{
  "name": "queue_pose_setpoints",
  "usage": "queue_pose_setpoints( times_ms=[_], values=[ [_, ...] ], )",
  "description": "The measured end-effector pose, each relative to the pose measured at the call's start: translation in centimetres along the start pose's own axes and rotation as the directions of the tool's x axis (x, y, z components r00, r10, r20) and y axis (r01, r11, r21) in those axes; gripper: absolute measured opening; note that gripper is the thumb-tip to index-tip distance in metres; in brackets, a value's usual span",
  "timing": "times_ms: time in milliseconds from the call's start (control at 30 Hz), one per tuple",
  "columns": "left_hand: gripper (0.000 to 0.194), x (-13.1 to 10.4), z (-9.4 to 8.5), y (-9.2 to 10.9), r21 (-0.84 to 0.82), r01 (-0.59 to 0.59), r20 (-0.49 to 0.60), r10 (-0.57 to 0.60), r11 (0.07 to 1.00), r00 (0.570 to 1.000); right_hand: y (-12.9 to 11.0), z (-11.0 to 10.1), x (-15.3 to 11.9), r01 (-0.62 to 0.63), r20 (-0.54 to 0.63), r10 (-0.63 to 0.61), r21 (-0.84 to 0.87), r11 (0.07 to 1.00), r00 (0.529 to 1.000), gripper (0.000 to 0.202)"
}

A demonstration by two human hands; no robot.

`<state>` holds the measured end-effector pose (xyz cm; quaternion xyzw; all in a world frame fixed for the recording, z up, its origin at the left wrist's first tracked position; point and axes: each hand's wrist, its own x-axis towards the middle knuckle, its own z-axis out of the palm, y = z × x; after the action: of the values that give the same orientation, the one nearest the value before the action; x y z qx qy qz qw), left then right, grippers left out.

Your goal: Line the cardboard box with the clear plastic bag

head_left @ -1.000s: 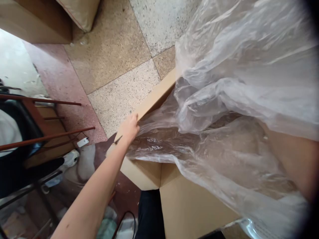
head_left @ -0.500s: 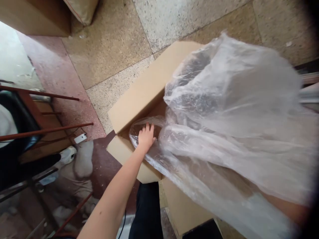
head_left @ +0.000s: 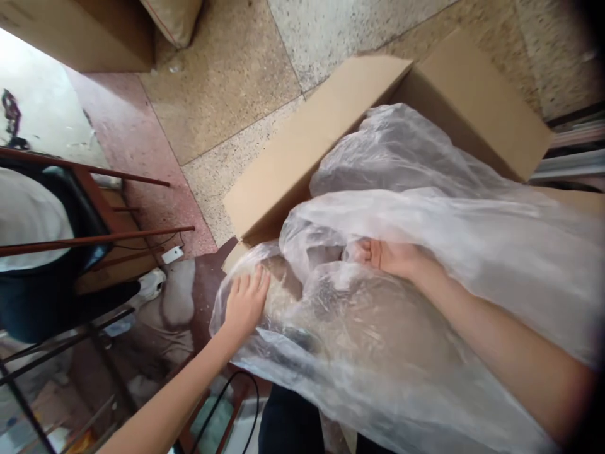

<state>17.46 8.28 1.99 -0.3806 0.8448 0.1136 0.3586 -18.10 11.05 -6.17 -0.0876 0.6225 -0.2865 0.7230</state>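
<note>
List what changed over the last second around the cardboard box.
The left hand left the brown cardboard box flap and now presses flat on the clear plastic sheet. The right hand has come in, pushing into the plastic, which has dropped lower over the box. The box remains on the speckled tile floor.

1. The floor is laid in speckled stone tiles, tan and grey, with a reddish strip running along its left side.
2. A wooden piece of furniture stands at the top left corner.
3. A beige cushion leans just beside that furniture.
4. Thin reddish-brown rods of a frame cross the left side.
5. A person in a white top is behind those rods, only partly in view.
6. A small white tag lies on the reddish strip.
7. A black cable loops near the bottom edge.
</note>
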Motion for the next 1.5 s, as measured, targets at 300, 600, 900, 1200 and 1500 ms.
queue_pose_setpoints(
  times_ms=[300,600,900,1200,1500],
  values=[
    [0.040,-10.8,4.8,-3.6,-0.028,-0.012,0.514,0.025,1.000,0.857,4.2,8.7,0.7,-0.072,-0.128,-0.006,-0.600,0.797,0.992,0.050],
    [0.046,-8.7,-1.0,-2.4,-0.162,0.062,0.347,-0.002,0.985,0.938,2.4,15.1,-3.2,0.264,0.259,-0.054,-0.922,0.283,0.964,0.056],
    [0.045,8.3,-4.3,-5.9,0.047,-0.091,-0.274,0.100,0.995,0.956,8.3,6.3,-17.6,0.665,0.675,-0.037,-0.734,-0.138,0.737,0.082],
    [0.054,8.9,-7.5,-14.3,-0.148,0.361,-0.369,-0.390,0.921,0.843,19.2,-1.1,-16.9,0.584,0.675,-0.260,-0.732,-0.351,0.690,0.071],
    [0.073,4.8,-1.9,-5.3,0.038,-0.690,0.051,0.688,0.723,0.724,22.4,-2.2,-11.0,0.605,0.582,-0.231,-0.795,0.038,0.780,0.086]
  ],
)
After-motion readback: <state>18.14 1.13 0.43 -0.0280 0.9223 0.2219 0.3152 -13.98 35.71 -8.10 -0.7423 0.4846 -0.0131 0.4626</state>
